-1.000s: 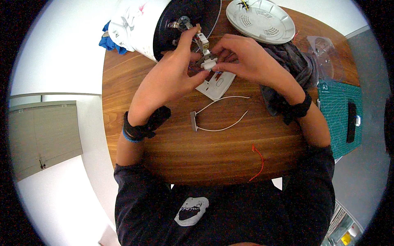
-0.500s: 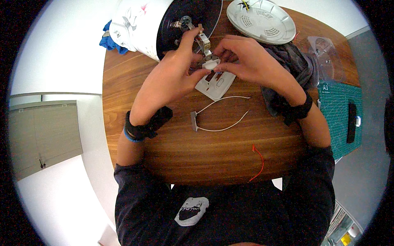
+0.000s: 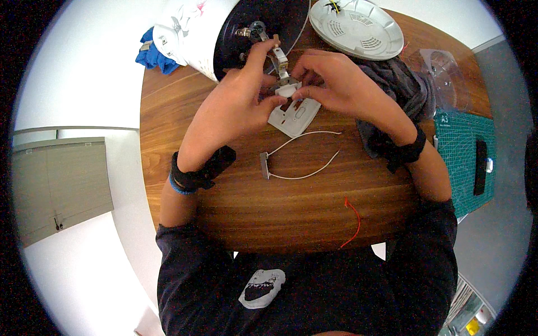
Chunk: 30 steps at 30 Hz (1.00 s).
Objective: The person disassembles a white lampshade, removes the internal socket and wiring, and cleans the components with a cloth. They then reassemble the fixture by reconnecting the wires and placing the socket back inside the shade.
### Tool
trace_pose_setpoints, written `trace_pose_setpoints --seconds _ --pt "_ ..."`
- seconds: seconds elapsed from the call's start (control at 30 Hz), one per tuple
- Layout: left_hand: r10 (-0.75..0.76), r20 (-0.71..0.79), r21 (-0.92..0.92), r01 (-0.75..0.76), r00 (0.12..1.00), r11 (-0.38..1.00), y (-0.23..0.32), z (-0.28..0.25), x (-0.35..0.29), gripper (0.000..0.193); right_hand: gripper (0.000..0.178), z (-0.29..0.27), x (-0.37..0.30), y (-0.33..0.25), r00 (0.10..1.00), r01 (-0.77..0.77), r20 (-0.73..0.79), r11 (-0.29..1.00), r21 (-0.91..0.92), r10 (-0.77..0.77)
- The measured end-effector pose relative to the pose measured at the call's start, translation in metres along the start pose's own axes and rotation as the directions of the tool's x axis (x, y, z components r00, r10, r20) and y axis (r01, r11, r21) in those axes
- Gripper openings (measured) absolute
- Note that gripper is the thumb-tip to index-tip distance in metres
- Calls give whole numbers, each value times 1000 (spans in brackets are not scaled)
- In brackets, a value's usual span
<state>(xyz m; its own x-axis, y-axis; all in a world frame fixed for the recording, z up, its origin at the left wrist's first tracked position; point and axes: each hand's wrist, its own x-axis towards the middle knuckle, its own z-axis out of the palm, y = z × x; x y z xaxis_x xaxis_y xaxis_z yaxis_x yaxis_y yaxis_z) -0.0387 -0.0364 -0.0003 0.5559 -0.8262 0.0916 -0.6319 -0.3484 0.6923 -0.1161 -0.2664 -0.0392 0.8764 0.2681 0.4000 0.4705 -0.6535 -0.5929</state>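
Over the far middle of the table, both my hands meet at a small white piece (image 3: 287, 91) joined to a bent metal bracket (image 3: 282, 60). My left hand (image 3: 242, 98) is closed on this fitting, its thumb at the white piece and a finger up along the metal. From the other side my right hand (image 3: 330, 78) pinches the white piece between thumb and fingers. Under them lies a flat white plastic plate (image 3: 294, 120) with cut-out slots. Behind, a white flower-printed appliance housing (image 3: 188, 42) rests on its side, its dark opening toward my hands. Some fingertips are hidden.
A grey part with two white wires (image 3: 265, 166) lies nearer me, and a red wire (image 3: 358, 221) near the front edge. A round vented cover (image 3: 358, 28) sits at the back, dark cloth (image 3: 392, 84) and a green cutting mat (image 3: 462, 162) at right, blue cloth (image 3: 157, 56) at left.
The flower-printed housing has shifted slightly, and the white plate has moved a little to the right. Both hands stay at the fitting, with small finger movements.
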Motion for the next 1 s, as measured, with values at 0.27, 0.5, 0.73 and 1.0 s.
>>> trace_pose_setpoints --seconds 0.27,0.5,0.73,1.0 --pt "83 -54 -8 -84 995 996 -1 2 -1 83 30 1 0 -2 999 -43 24 999 26 43" --pt "86 -67 34 -84 994 996 3 2 -2 83 29 6 0 -3 998 -59 -2 998 24 59" --pt "110 -44 63 -107 993 992 2 -1 1 83 30 5 -1 -3 998 -55 1 998 -7 55" --pt "110 -37 13 -109 993 994 -4 4 3 83 30 2 0 -3 1000 -31 5 999 -19 31"
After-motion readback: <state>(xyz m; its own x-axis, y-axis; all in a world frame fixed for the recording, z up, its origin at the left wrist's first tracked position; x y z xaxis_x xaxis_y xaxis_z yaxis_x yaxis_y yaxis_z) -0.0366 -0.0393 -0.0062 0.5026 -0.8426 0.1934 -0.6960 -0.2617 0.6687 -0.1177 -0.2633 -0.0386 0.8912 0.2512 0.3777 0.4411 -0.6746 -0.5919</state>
